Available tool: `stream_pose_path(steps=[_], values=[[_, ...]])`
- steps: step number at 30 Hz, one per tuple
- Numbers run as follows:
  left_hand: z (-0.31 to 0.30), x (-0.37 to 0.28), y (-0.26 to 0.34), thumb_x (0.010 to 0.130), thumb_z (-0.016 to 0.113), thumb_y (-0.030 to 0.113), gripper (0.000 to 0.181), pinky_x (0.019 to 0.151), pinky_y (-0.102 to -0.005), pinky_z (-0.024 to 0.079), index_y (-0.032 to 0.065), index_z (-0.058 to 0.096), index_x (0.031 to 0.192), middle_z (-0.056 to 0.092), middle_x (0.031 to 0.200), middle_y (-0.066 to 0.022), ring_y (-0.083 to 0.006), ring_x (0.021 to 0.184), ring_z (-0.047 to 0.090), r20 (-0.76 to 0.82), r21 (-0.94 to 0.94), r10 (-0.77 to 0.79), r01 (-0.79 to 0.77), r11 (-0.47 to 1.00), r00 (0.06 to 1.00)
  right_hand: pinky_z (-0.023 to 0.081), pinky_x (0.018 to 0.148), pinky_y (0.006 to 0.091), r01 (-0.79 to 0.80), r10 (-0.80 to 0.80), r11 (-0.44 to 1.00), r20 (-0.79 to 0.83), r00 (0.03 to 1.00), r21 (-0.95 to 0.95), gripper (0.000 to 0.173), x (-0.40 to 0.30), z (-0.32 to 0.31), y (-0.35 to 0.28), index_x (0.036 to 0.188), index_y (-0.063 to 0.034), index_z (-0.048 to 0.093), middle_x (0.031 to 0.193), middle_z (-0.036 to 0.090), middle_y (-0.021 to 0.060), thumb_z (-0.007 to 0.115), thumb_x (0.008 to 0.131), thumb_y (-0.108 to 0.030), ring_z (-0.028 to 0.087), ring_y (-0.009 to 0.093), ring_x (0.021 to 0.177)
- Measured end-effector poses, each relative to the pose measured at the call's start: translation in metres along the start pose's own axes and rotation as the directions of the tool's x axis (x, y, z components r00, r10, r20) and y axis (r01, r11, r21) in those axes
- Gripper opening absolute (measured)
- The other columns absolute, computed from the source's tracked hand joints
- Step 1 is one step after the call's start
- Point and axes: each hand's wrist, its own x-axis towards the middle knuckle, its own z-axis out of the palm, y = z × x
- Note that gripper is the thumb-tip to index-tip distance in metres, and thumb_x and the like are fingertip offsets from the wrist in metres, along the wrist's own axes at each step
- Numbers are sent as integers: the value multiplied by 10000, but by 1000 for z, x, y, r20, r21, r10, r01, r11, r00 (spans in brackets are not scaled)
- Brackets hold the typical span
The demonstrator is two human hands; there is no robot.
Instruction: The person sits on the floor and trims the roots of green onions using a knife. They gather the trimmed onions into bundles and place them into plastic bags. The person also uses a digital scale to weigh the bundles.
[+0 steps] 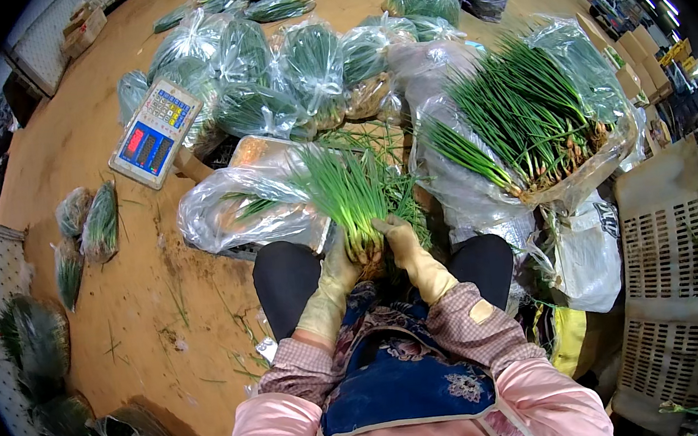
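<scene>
A bunch of green onions (354, 201) stands between my knees, its pale stems and roots towards me and its green tops pointing away. My left hand (342, 263), in a cream rubber glove, is closed around the stems at their left side. My right hand (397, 235), gloved alike, touches the stems on the right with thumb and fingers; whether it grips any is unclear. Just beyond my left knee, a clear plastic bag (245, 197) with some green leaves in it lies over a metal scale pan (259, 151). More loose green onions (523, 116) lie on plastic at the right.
A digital scale display (155, 135) stands at the left, past the pan. Tied bags of green onions (255, 110) line the far side. Smaller bagged bunches (99, 222) lie on the floor at left. A plastic crate (667, 274) and a white sack (586, 263) are at right.
</scene>
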Motion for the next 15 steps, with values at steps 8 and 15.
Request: stream_pose_path(steps=[8,15], values=[[7,-1,-10,810,568,127,273,652,-274,475,60,499,1066,566,912,-47,-166,795,557,-115,-15,70,-72,997,991,435,682,353,234,-512,581,-127,850,-779,361,-3,11,-16,922,21,547,846,589,159,664,703,-242,563,256,763],[-15,10,-28,746,641,50,319,559,-273,475,58,494,1029,568,837,-59,-170,700,564,-151,57,93,-85,995,984,443,742,372,89,-217,270,29,976,-959,341,20,36,-50,856,-67,609,850,612,164,655,671,-350,573,315,834]])
